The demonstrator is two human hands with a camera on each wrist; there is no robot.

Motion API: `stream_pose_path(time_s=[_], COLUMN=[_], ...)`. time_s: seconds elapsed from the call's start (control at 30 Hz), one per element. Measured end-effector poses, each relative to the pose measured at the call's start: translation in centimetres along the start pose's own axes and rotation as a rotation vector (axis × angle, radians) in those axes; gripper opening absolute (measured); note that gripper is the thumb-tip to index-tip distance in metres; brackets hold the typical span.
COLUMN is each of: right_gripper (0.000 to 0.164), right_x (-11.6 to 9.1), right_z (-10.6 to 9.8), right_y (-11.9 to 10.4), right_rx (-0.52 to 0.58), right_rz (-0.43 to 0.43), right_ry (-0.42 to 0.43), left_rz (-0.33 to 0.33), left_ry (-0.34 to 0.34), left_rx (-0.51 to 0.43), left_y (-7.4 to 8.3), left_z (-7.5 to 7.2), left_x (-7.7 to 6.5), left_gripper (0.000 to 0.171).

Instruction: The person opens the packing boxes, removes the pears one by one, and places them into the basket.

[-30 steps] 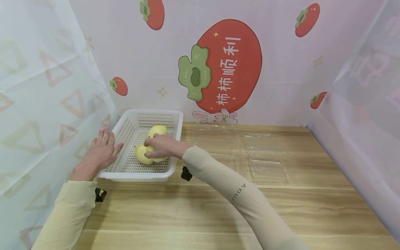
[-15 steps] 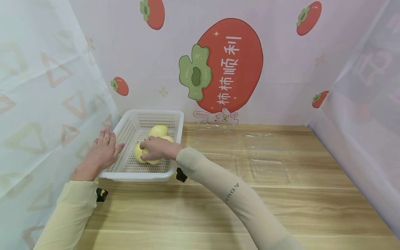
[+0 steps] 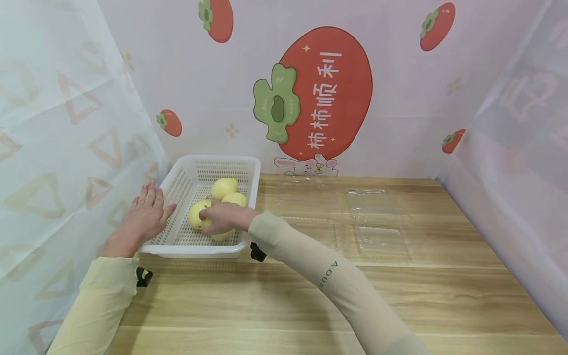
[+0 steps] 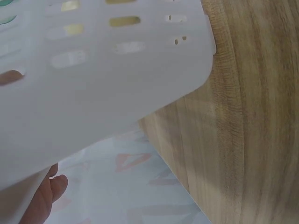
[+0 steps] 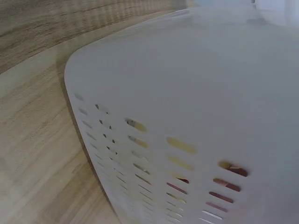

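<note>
In the head view, a white plastic basket [image 3: 201, 250] with slotted walls stands on the table's left, holding several pale yellow round fruits [image 3: 224, 188]. My right hand [image 3: 226, 217] reaches over its right rim into the fruit. Its fingers curl at the left fruit [image 3: 195, 215], overlapping it, while another fruit [image 3: 223, 235] shows partly under the palm. My left hand [image 3: 144, 214] lies with straight fingers along the basket's left rim. The left wrist view shows some of its fingers [image 4: 46, 198] below the basket wall [image 4: 107, 100]. In the right wrist view the basket wall [image 5: 154, 84] hides most of the right hand.
Clear plastic boxes [image 3: 381, 234] sit on the wooden table [image 3: 248, 301] right of the basket, their outlines faint. A printed sheet [image 3: 399, 88] rises behind the table, and pale sheets close off the left side [image 3: 71, 162] and right side [image 3: 519, 162].
My right hand has shifted slightly left and toward me among the fruits. The left fruit has turned and moved a little left, and more of the back fruits shows. The left hand stays put.
</note>
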State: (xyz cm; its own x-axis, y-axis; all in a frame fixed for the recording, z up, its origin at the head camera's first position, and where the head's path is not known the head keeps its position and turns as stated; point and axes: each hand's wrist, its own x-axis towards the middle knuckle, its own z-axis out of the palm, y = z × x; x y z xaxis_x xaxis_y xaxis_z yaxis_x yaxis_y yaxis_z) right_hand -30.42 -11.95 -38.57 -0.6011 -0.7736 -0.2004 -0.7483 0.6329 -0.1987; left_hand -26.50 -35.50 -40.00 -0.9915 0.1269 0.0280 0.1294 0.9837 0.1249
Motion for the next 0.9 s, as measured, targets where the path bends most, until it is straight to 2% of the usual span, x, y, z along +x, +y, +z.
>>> stream_pose_path(time_s=[0.23, 0.53, 0.73, 0.9], right_gripper=[0.046, 0.045, 0.042, 0.034], right_x=[0.1, 0.2, -0.3, -1.4], right_z=[0.4, 0.3, -0.9, -2.5], right_y=[0.1, 0.4, 0.9, 2.1], right_rx=[-0.05, -0.066, -0.051, -0.041], right_rz=[0.012, -0.017, -0.052, -0.12], right_ry=[-0.034, -0.009, 0.052, 0.131], left_rz=[0.006, 0.014, 0.026, 0.032], left_ry=[-0.007, -0.004, 0.026, 0.045], left_rx=[-0.004, -0.006, -0.007, -0.011], left_y=[-0.1, -0.3, -0.6, -0.6], left_z=[0.1, 0.0, 0.1, 0.1], left_x=[0.2, -0.1, -0.3, -0.3], left_gripper=[0.082, 0.081, 0.079, 0.078])
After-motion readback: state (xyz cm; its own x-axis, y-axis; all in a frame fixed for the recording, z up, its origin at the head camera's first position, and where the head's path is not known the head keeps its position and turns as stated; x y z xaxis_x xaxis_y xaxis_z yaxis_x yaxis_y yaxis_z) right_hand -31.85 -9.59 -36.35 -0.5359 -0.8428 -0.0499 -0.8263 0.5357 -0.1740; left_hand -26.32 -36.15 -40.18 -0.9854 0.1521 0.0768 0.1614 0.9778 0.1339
